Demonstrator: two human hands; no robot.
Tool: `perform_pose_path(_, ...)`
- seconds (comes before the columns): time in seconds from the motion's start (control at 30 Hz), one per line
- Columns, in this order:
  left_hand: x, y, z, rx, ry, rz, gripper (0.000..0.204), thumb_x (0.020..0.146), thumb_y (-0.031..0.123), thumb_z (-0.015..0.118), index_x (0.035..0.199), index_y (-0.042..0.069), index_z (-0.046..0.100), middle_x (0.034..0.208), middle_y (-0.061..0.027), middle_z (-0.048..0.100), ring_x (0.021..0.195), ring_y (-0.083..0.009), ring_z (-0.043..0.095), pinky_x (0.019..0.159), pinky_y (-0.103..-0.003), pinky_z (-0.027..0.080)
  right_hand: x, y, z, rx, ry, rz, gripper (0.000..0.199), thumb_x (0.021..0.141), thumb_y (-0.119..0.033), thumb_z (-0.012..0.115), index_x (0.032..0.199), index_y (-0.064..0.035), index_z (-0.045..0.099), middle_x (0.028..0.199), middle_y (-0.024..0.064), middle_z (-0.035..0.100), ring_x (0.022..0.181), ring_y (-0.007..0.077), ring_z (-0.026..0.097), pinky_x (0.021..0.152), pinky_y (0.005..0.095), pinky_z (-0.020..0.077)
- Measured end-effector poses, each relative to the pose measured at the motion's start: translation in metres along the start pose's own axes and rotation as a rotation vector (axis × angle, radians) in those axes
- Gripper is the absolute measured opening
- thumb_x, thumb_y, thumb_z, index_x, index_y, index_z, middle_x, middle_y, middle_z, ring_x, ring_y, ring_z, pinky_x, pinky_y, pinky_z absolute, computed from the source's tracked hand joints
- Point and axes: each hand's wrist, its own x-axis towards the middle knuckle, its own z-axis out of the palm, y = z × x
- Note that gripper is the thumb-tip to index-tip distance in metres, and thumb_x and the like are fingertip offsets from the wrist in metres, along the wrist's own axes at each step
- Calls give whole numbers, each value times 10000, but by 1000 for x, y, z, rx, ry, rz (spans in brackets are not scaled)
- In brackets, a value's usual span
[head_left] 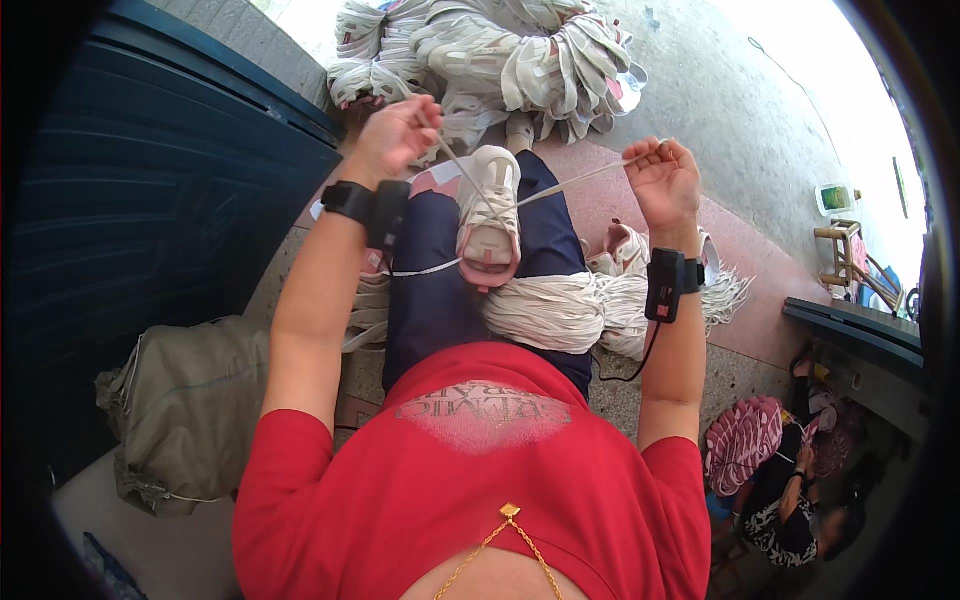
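A white and pink shoe upper (489, 215) lies across my thighs, its toe pointing away from me. Two ends of a white shoelace (562, 187) run from its throat, pulled apart and taut. My left hand (396, 138) is raised to the upper left, its fingers closed on one lace end. Up on the right, my right hand (664, 182) pinches the other end between thumb and fingertips. A thick bundle of white shoelaces (545, 312) rests on my right thigh, close below the upper.
A large heap of stacked white shoe uppers (490, 60) sits beyond my knees. More uppers (622, 248) lie right of my leg. A dark blue door (170, 150) and a grey-green sack (190, 410) are at left. At lower right, a person (790, 490) sits beside pink uppers (744, 440).
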Motion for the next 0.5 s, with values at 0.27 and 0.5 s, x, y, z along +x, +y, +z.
perform_pose_path(0.27, -33, -32, -54, 753, 96, -10, 237, 988, 220, 600, 1077, 14, 676, 818, 17, 624, 675, -84, 522, 569, -222, 408, -32, 106, -113, -1145, -370, 263, 279, 958, -128, 611, 1179, 39, 644, 887, 27, 672, 795, 102, 617, 708, 253, 492)
perform_pose_path(0.5, -82, -127, -34, 1835, -23, 483, 192, 866, 235, 637, 863, 83, 756, 837, -101, 693, 844, -307, 631, 727, -459, 478, -31, 155, -127, -1948, -594, -515, 143, 837, -87, 567, 819, 24, 655, 962, 187, 671, 954, 375, 617, 804, 445, 492)
